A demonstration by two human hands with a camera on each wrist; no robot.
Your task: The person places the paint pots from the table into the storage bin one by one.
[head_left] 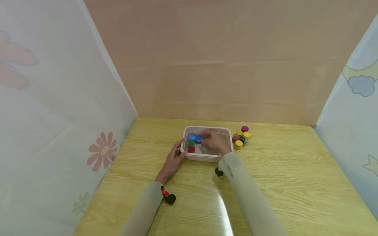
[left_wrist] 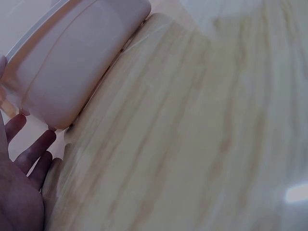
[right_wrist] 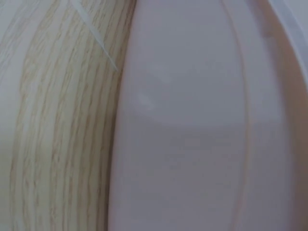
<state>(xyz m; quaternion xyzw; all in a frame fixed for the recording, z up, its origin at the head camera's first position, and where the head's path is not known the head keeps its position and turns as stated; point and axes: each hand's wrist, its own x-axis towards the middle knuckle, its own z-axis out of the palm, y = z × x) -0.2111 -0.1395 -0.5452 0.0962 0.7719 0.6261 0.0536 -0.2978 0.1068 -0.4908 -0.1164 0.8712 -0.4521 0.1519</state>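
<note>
- A jar with a dark-blue lid is in the white box, just above and left of the head view's lower centre.
- The right hand reaches into the box and pinches that jar from its right side; the right wrist view shows only box wall and table.
- Left of it in the box, a column runs downward: light-blue-lidded jar, green-lidded jar, red-lidded jar.
- The white box rests on the table, centre of the head view.
- The left hand touches the box's left end, fingers spread, fingertips against the outer wall at the left of the left wrist view.
- Right of the box sits a cluster of jars with purple, yellow, brown and dark tones.
- The wood-grain table fills the lower frame; a brown backdrop fills the upper middle.
- A flower-printed sheet covers the left.
</note>
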